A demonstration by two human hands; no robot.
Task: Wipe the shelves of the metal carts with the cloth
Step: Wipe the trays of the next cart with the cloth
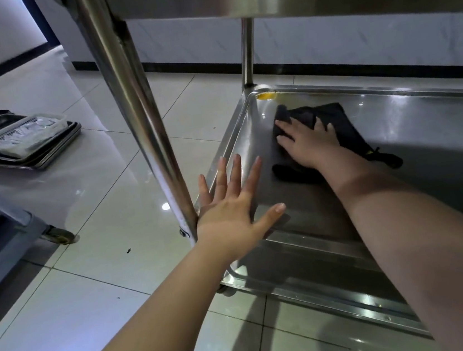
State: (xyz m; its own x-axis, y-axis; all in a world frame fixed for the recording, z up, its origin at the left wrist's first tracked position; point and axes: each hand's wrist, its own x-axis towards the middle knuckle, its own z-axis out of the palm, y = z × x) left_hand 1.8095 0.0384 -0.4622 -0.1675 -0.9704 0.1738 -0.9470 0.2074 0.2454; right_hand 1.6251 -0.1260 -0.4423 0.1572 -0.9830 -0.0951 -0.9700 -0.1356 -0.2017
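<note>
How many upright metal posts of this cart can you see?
2: a near post beside the left hand, and a far post at the shelf's back corner. Others may be out of frame.

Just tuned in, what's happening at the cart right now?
A person is wiping the bottom shelf of a metal cart. The right hand presses a dark cloth flat near the far left corner, close to a yellowish spot by the rim. The left hand rests open on the shelf's left edge beside the cart post. Stacked trays sit on the floor to the left.
</note>
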